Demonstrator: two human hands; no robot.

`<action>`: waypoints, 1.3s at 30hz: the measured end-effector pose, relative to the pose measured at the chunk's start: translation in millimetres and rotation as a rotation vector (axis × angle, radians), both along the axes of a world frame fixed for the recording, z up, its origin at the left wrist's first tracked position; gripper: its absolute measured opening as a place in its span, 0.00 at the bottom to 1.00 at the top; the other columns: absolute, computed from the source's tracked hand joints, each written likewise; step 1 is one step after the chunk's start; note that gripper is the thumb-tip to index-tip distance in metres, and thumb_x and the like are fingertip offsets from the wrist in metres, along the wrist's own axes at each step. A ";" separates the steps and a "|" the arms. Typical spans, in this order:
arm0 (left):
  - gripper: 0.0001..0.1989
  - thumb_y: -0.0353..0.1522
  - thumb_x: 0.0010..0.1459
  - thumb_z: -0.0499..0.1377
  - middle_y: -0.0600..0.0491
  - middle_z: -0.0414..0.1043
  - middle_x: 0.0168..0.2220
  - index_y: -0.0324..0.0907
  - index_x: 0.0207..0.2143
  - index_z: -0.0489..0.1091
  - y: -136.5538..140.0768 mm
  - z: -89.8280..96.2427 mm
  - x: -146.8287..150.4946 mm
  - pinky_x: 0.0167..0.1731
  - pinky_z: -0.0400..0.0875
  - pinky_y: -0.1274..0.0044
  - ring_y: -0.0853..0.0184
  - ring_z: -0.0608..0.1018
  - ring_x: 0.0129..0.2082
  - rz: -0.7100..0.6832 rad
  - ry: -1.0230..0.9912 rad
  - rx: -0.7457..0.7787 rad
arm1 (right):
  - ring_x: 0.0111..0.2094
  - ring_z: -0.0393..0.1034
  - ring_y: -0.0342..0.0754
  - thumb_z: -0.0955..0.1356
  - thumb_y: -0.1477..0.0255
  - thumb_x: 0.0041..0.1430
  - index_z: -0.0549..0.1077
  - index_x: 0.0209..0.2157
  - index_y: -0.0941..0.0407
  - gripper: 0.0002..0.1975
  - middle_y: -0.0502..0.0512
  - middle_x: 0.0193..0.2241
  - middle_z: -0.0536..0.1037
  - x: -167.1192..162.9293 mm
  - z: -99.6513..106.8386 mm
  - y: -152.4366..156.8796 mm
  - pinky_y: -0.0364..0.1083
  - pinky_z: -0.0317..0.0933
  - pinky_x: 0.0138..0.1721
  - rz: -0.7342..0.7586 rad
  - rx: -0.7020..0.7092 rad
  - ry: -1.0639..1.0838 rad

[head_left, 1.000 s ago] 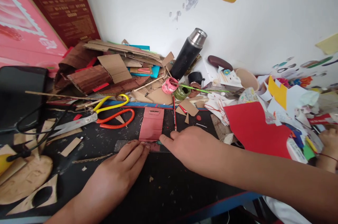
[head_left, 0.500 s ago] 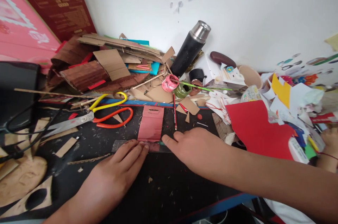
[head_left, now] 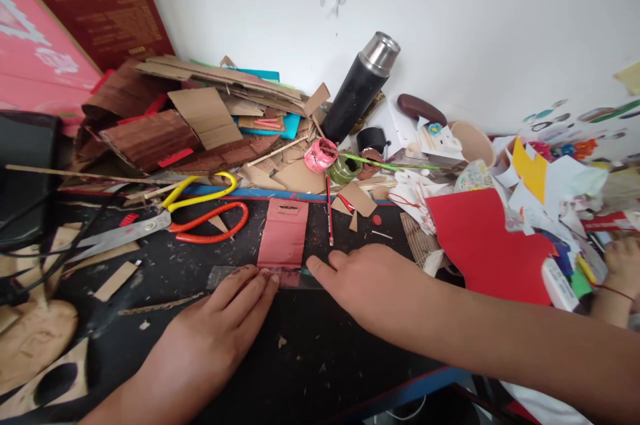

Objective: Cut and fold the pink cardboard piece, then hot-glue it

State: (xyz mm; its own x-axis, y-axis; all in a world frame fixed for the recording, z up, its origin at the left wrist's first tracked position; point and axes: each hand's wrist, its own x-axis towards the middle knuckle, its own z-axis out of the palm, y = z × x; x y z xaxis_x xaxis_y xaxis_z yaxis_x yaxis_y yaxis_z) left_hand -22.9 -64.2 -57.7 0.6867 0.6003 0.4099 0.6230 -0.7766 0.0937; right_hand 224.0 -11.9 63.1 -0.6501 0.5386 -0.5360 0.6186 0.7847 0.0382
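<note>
A piece of red-painted cardboard (head_left: 283, 233) with a small slot near its top lies on the black tabletop. Across its lower end runs a clear plastic strip (head_left: 220, 276); whether it is tape or a ruler I cannot tell. My left hand (head_left: 213, 331) presses its fingers, held together, onto the strip's left part, at the cardboard's lower edge. At the strip's right end, my right hand (head_left: 373, 288) is closed with one finger reaching onto it; its other fingertips are hidden. Scissors (head_left: 160, 221) with yellow and orange handles lie open to the left.
Cardboard scraps (head_left: 203, 118) pile up at the back. A black thermos (head_left: 357, 88) stands behind pink (head_left: 320, 157) and green (head_left: 345, 168) paint jars. A pencil (head_left: 329, 211) lies by the cardboard. Red sheet (head_left: 475, 238) sits right, near another person's hand (head_left: 617, 278).
The view has shifted slightly, so the objects on the left appear a little further left. Both my hands stay in nearly the same place on the strip.
</note>
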 end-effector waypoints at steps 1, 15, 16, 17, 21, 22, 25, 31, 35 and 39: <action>0.24 0.21 0.68 0.44 0.43 0.79 0.53 0.33 0.59 0.73 -1.3 -1.6 -0.3 0.51 0.75 0.70 0.54 0.74 0.59 0.003 0.002 -0.008 | 0.27 0.77 0.51 0.69 0.79 0.61 0.70 0.59 0.64 0.24 0.59 0.36 0.81 -1.4 -0.4 -2.1 0.48 0.52 0.20 0.004 0.014 0.002; 0.23 0.23 0.68 0.47 0.43 0.79 0.54 0.36 0.59 0.73 0.8 -1.3 -3.9 0.55 0.76 0.68 0.55 0.75 0.59 -0.015 0.013 -0.051 | 0.29 0.75 0.48 0.70 0.79 0.63 0.72 0.55 0.58 0.18 0.54 0.34 0.80 13.4 -0.5 8.3 0.47 0.48 0.23 -0.067 -0.022 0.088; 0.23 0.23 0.68 0.47 0.43 0.79 0.54 0.36 0.59 0.73 1.8 0.0 -4.0 0.54 0.76 0.68 0.56 0.75 0.59 -0.019 0.016 -0.042 | 0.28 0.75 0.48 0.69 0.79 0.64 0.72 0.54 0.57 0.17 0.53 0.34 0.80 13.2 -0.6 7.8 0.47 0.48 0.23 -0.071 -0.023 0.096; 0.23 0.23 0.68 0.47 0.43 0.79 0.54 0.35 0.59 0.73 2.8 1.2 -4.1 0.54 0.76 0.69 0.56 0.75 0.59 -0.026 0.023 -0.035 | 0.28 0.75 0.48 0.69 0.78 0.65 0.72 0.53 0.57 0.15 0.53 0.34 0.80 13.2 -0.6 7.4 0.47 0.47 0.23 -0.076 -0.024 0.102; 0.22 0.23 0.68 0.46 0.43 0.80 0.52 0.32 0.58 0.73 5.1 4.9 -3.8 0.51 0.77 0.69 0.55 0.76 0.57 -0.043 0.041 0.007 | 0.28 0.75 0.48 0.68 0.77 0.67 0.72 0.54 0.57 0.15 0.53 0.33 0.80 16.0 0.0 6.9 0.47 0.47 0.23 -0.090 -0.021 0.102; 0.22 0.23 0.69 0.46 0.43 0.80 0.52 0.32 0.57 0.73 5.2 5.4 -3.6 0.51 0.77 0.69 0.54 0.76 0.57 -0.043 0.045 0.014 | 0.28 0.75 0.48 0.68 0.78 0.67 0.72 0.54 0.57 0.15 0.53 0.33 0.80 17.4 0.4 6.8 0.47 0.47 0.24 -0.091 -0.017 0.104; 0.22 0.23 0.69 0.46 0.43 0.80 0.51 0.32 0.57 0.73 4.7 5.5 -3.5 0.50 0.78 0.69 0.55 0.77 0.56 -0.040 0.049 0.016 | 0.28 0.75 0.48 0.67 0.78 0.68 0.72 0.54 0.56 0.15 0.52 0.33 0.80 21.6 2.1 6.0 0.47 0.46 0.24 -0.102 0.000 0.116; 0.22 0.23 0.68 0.47 0.42 0.80 0.52 0.35 0.58 0.73 4.3 3.6 -4.3 0.51 0.77 0.68 0.55 0.77 0.57 -0.042 0.024 -0.024 | 0.26 0.73 0.46 0.67 0.79 0.67 0.72 0.55 0.56 0.16 0.52 0.33 0.80 23.3 3.8 3.3 0.47 0.44 0.23 -0.137 -0.015 0.116; 0.22 0.23 0.68 0.47 0.42 0.80 0.52 0.34 0.60 0.72 4.0 1.7 -4.6 0.51 0.77 0.69 0.55 0.76 0.58 -0.039 0.006 -0.041 | 0.26 0.73 0.47 0.68 0.78 0.67 0.72 0.56 0.56 0.17 0.52 0.33 0.80 20.6 4.0 3.7 0.48 0.41 0.23 -0.139 -0.006 0.127; 0.23 0.24 0.69 0.48 0.43 0.80 0.52 0.36 0.61 0.71 3.9 0.9 -4.8 0.52 0.77 0.69 0.56 0.75 0.59 -0.037 -0.010 -0.066 | 0.25 0.72 0.46 0.68 0.78 0.66 0.72 0.56 0.56 0.17 0.52 0.34 0.80 19.8 1.5 4.1 0.47 0.41 0.23 -0.121 -0.006 0.113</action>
